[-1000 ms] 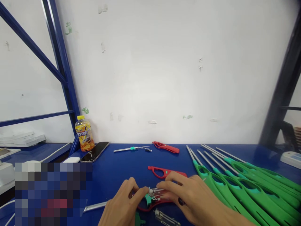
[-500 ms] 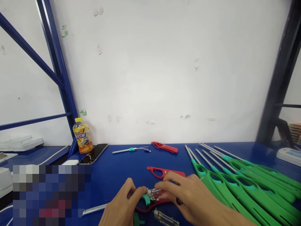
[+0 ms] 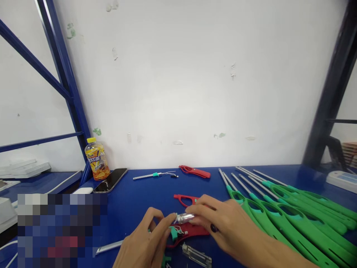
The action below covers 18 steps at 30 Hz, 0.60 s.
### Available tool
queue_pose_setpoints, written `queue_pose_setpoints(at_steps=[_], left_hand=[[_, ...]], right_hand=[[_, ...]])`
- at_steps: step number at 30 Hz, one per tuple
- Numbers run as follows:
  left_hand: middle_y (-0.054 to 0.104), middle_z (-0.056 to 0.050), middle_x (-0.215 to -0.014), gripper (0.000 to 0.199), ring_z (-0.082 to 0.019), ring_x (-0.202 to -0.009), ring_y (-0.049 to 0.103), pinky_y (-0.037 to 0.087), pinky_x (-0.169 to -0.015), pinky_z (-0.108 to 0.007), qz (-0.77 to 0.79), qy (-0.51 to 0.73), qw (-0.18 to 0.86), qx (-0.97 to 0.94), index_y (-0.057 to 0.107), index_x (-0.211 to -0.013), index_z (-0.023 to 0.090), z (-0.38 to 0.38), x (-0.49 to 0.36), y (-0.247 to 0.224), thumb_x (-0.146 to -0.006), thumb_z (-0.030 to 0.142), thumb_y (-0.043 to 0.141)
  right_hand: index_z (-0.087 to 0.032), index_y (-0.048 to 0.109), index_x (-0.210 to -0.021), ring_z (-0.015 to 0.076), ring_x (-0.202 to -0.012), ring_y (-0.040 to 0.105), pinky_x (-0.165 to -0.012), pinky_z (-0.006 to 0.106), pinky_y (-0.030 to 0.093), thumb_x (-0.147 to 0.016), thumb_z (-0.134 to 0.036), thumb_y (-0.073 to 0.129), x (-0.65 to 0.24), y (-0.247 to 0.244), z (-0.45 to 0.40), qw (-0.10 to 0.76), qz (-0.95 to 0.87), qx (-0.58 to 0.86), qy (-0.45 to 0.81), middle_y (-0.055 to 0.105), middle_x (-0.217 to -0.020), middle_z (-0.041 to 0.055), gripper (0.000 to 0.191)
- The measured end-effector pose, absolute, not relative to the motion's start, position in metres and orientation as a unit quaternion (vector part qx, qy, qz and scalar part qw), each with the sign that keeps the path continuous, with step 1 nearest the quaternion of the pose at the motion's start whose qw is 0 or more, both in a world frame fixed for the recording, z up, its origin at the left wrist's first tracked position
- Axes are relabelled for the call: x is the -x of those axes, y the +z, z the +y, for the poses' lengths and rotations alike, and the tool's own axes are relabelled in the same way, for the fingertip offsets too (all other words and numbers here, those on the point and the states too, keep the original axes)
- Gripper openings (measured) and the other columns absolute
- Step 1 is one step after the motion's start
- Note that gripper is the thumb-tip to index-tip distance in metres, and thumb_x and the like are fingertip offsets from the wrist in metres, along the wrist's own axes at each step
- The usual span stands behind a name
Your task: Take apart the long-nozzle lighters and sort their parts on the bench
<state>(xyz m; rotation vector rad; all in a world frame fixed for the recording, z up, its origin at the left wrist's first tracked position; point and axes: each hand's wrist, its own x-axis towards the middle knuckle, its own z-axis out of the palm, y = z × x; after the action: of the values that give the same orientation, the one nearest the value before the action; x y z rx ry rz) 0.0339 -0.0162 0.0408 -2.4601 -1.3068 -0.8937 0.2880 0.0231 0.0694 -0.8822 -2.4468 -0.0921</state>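
My right hand pinches a clear fuel tank of a gas lighter between thumb and fingers. At the tank's left end, the index fingertip of my left hand touches or nearly touches it. My left fingers are curled, and what they pinch is hidden. Under the hands lies a red lighter shell half, with a turquoise trigger and thin white wires at it. A metal tube sticks out left of my left hand. A second clear tank lies in front of the shell.
Several green lighters with metal tubes fan out at right. Behind my hands lie a red shell, another red handle and a tube assembly. A phone and drink bottle stand at back left, near a blue post.
The fuel tank in my right hand has risen slightly off the red shell and levelled. My left fingers have moved from around the turquoise trigger to the tank's end, leaving the trigger more visible.
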Motion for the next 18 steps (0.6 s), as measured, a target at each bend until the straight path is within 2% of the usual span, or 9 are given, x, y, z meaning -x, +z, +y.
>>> queue_pose_setpoints(at_steps=[2, 4, 9, 15, 17, 18], left_hand=[[0.057, -0.004, -0.106, 0.023, -0.009, -0.069, 0.064, 0.054, -0.058, -0.016, -0.443, -0.322, 0.101, 0.831, 0.058, -0.121, 0.028, -0.017, -0.037, 0.043, -0.101, 0.026, 0.047], [0.058, -0.004, -0.105, 0.017, -0.009, -0.068, 0.064, 0.055, -0.06, -0.016, -0.436, -0.326, 0.097, 0.833, 0.06, -0.113, 0.027, -0.017, -0.038, 0.043, -0.102, 0.028, 0.048], [0.059, -0.001, -0.094, 0.02, -0.008, -0.065, 0.061, 0.052, -0.061, -0.014, -0.414, -0.323, 0.076, 0.847, 0.058, -0.11, 0.025, -0.019, -0.034, 0.039, -0.102, 0.017, 0.041], [0.061, -0.001, -0.092, 0.02, -0.01, -0.069, 0.059, 0.05, -0.061, -0.016, -0.403, -0.325, 0.074, 0.852, 0.059, -0.109, 0.025, -0.021, -0.033, 0.04, -0.102, 0.016, 0.043], [0.062, -0.001, -0.091, 0.017, -0.011, -0.071, 0.06, 0.051, -0.061, -0.017, -0.402, -0.324, 0.072, 0.853, 0.061, -0.106, 0.024, -0.021, -0.034, 0.041, -0.102, 0.019, 0.046], [0.062, -0.001, -0.091, 0.016, -0.011, -0.071, 0.06, 0.051, -0.061, -0.018, -0.399, -0.318, 0.074, 0.857, 0.061, -0.104, 0.024, -0.02, -0.035, 0.041, -0.102, 0.019, 0.046]], right_hand=[[-0.032, 0.06, -0.127, 0.0143, -0.085, 0.069, -0.06, 0.022, 0.041, -0.099, -0.015, 0.047, -0.287, 0.067, 0.021, 0.256, -0.911, 0.321, -0.045, 0.07, -0.111, 0.0033, 0.035], [-0.032, 0.06, -0.129, 0.0143, -0.086, 0.069, -0.061, 0.021, 0.041, -0.099, -0.015, 0.047, -0.287, 0.066, 0.019, 0.252, -0.915, 0.31, -0.052, 0.07, -0.113, 0.0038, 0.036], [-0.032, 0.059, -0.13, 0.0139, -0.088, 0.069, -0.061, 0.021, 0.039, -0.101, -0.019, 0.049, -0.288, 0.066, 0.017, 0.246, -0.924, 0.287, -0.056, 0.071, -0.112, 0.0036, 0.033], [-0.034, 0.056, -0.132, 0.0152, -0.091, 0.069, -0.061, 0.025, 0.036, -0.092, -0.007, 0.051, -0.292, 0.076, 0.02, 0.199, -0.934, 0.295, -0.017, 0.07, -0.117, -0.0001, 0.048], [-0.034, 0.059, -0.127, 0.0159, -0.088, 0.069, -0.062, 0.026, 0.036, -0.092, -0.009, 0.052, -0.295, 0.086, 0.02, 0.174, -0.937, 0.303, 0.011, 0.071, -0.112, -0.002, 0.044], [-0.033, 0.063, -0.123, 0.0157, -0.086, 0.069, -0.063, 0.026, 0.037, -0.095, -0.013, 0.052, -0.297, 0.092, 0.02, 0.162, -0.937, 0.307, 0.032, 0.072, -0.108, -0.0029, 0.036]])
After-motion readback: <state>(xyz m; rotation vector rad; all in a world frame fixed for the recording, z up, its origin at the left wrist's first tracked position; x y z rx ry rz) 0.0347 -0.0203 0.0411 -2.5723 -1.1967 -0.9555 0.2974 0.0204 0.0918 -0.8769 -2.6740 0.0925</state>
